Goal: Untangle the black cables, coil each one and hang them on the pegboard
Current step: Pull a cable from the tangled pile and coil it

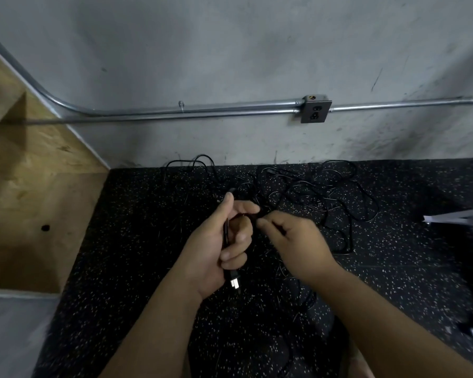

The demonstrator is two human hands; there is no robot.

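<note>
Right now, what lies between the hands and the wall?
Loose cables lie tangled on the floor between the wall and the left hand and right hand, as the head view shows.

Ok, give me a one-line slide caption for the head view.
Left hand grips a black cable near its plug while the right hand pinches a strand, tangle lying on the speckled floor.

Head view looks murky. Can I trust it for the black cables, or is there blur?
Head view: dim; black cables nearly vanish into the dark speckled floor; plug prongs under the left hand catch light; right and lower-left edges are blurred.
</note>
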